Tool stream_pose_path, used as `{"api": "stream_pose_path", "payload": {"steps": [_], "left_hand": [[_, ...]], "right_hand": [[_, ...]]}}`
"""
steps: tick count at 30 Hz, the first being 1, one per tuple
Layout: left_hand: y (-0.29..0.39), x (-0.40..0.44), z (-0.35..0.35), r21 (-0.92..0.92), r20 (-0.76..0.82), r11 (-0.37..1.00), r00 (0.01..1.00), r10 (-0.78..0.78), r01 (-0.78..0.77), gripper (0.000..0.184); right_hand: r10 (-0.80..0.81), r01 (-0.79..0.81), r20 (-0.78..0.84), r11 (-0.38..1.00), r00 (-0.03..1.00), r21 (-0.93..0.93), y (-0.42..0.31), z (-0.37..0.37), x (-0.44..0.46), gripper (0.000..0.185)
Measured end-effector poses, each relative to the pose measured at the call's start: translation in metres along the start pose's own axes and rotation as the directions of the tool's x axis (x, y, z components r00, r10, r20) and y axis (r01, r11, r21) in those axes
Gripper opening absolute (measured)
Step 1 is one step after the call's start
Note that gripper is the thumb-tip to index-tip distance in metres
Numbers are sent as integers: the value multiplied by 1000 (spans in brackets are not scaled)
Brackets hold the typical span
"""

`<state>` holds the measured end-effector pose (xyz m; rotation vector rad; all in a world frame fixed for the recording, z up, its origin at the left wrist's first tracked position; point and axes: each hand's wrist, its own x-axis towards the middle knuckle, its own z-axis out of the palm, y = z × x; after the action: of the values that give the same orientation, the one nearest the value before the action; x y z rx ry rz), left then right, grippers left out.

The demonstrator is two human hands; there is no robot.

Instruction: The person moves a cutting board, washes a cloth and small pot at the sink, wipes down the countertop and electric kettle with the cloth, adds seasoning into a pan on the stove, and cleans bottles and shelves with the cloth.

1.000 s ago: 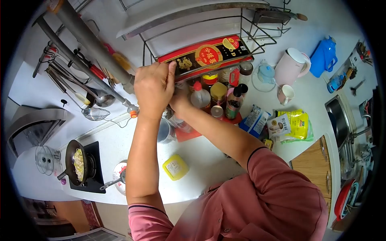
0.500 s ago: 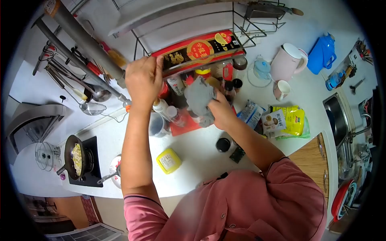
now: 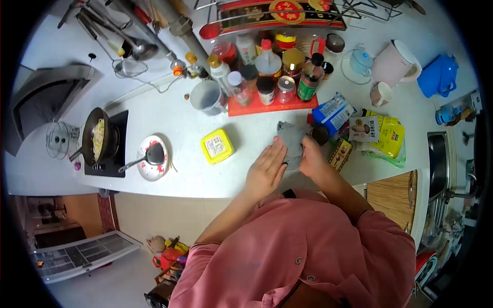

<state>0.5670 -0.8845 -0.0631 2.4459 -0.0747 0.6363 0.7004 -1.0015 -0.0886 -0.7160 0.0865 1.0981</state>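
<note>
Both hands meet over the counter's front part, at a crumpled grey cloth (image 3: 291, 142). My right hand (image 3: 311, 156) grips its right side. My left hand (image 3: 266, 170) lies against its lower left side, fingers stretched out and nearly flat. To the left of my left hand sits a yellow square tub (image 3: 216, 146) with a white label. Behind the cloth, bottles and jars crowd a red tray (image 3: 245, 110). Just right of my right hand are a dark round jar (image 3: 319, 134) and a small patterned box (image 3: 340, 154).
At the left, a wok (image 3: 97, 136) with food sits on the stove (image 3: 119, 154), beside a plate (image 3: 147, 171) with a ladle (image 3: 154, 154). Blue (image 3: 334, 113) and yellow packets (image 3: 390, 136), a pink kettle (image 3: 393, 62) and a sink (image 3: 438, 164) are to the right.
My left hand has left the red-and-black box on the rack and come down to the cloth. My right hand has brought the grey cloth toward the front of the counter. The view has shifted.
</note>
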Motion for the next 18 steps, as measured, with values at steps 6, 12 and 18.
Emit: {"api": "stream_pose_path", "payload": {"steps": [6, 12, 18], "left_hand": [[1, -46, -30, 60, -185, 981, 968, -172, 186, 22], [-65, -91, -58, 120, -366, 886, 849, -380, 448, 58], [-151, -98, -69, -30, -214, 895, 872, -440, 444, 121]], "right_hand": [[98, -109, -68, 977, 993, -185, 50, 20, -19, 34], [-264, 147, -52, 678, 963, -720, 77, 12, -5, 45], [-137, 425, 569, -531, 811, -733, 102, -9, 0, 66]]}}
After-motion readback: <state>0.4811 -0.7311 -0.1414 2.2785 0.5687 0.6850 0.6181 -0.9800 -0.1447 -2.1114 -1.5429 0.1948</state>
